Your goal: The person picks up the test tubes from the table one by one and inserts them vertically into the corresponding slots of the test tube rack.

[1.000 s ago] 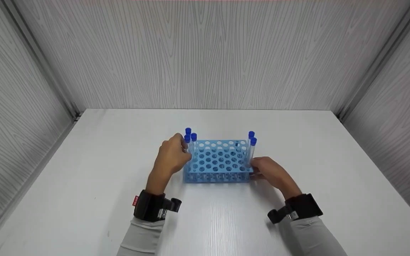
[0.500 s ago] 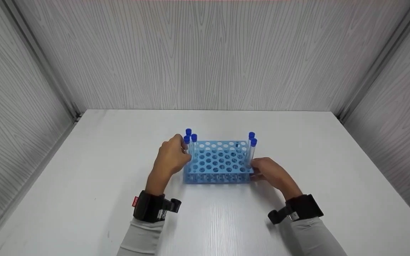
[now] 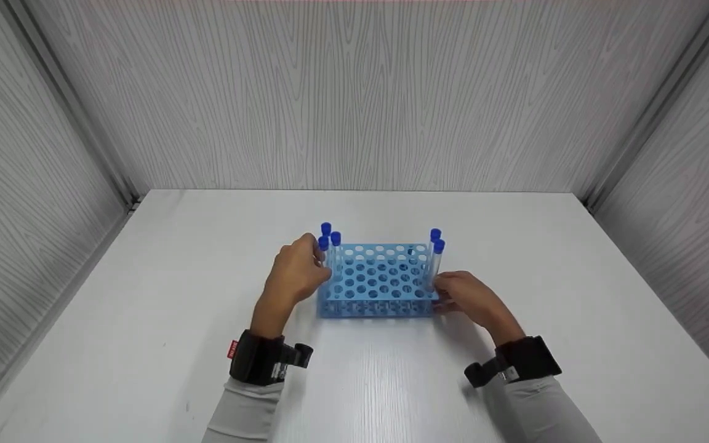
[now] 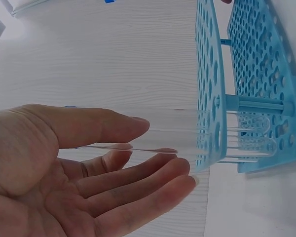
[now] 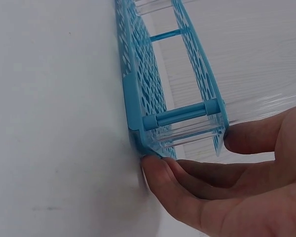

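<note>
A light blue test tube rack (image 3: 376, 301) with rows of round holes stands on the white table. At its left end my left hand (image 3: 296, 271) pinches a clear test tube (image 4: 182, 140) between thumb and fingers. That tube's lower part passes through the upper plate in the left wrist view. Two other blue-capped tubes (image 3: 336, 239) stand close beside it. My right hand (image 3: 468, 298) grips the rack's right end; in the right wrist view its thumb (image 5: 244, 137) presses the upper plate's corner and fingers sit against the base. Two capped tubes (image 3: 437, 258) rise at that end.
The white table (image 3: 367, 381) stretches around the rack on all sides. A grey wood-grain panel (image 3: 354, 92) closes off the back, with side panels (image 3: 28, 203) at left and right. Black camera bands (image 3: 259, 360) sit on both wrists.
</note>
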Motion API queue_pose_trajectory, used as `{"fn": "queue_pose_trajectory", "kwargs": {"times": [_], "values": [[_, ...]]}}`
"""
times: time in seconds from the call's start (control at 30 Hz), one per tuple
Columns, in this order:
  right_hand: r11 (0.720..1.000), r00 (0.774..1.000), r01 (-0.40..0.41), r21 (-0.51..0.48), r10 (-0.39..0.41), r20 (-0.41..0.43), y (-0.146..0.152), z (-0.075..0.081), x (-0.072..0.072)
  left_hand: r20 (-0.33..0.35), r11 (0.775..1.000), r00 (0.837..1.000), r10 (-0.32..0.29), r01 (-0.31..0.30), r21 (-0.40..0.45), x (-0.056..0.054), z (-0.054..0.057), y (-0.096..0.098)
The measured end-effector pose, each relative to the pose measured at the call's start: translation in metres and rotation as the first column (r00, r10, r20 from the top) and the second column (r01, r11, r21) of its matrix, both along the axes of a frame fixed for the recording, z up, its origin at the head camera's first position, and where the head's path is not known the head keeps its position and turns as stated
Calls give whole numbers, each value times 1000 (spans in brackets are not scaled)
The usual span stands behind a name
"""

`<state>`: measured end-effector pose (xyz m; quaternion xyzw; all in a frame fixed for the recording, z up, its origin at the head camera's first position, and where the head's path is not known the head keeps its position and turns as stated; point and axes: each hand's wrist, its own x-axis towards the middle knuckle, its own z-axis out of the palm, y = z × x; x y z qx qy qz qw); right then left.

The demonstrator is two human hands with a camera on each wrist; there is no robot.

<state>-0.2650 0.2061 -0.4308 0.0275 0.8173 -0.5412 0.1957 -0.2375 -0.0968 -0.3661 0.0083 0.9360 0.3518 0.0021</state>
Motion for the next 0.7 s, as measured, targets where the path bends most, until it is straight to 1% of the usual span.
{"fn": "queue_pose_trajectory", "kwargs": {"times": [0.13, 0.27, 0.37, 0.43, 0.47, 0.5, 0.57, 0.63, 0.7], "values": [[1000, 1000, 0, 10, -1, 5, 1, 2, 0, 29, 1000, 1000, -3, 3, 8, 0, 1, -1], [998, 1000, 14, 68, -12, -17, 5, 6, 0, 58, 1000, 998, -12, 11, 18, 0, 2, -4], [991, 995, 62, 119, -53, -81, 7, 8, -1, 52, 1000, 999, -15, 14, 14, -1, 3, -7], [977, 983, 110, 182, -79, -167, 9, 9, -1, 38, 1000, 999, -11, 10, 10, -1, 3, -9], [966, 971, 140, 216, -90, -223, 10, 9, 0, 27, 1000, 1000, -6, 5, 13, -1, 3, -10], [953, 954, 175, 247, -102, -282, 11, 9, 0, 14, 1000, 1000, 4, -4, 15, -2, 2, -11], [921, 912, 249, 300, -118, -394, 12, 9, 1, -11, 999, 999, 37, -36, 28, -2, 2, -12], [892, 866, 318, 321, -136, -481, 12, 8, 1, -53, 996, 996, 78, -76, 39, -4, 0, -13], [874, 825, 368, 319, -149, -545, 11, 7, 1, -103, 991, 987, 125, -121, 52, -6, -3, -14]]}}
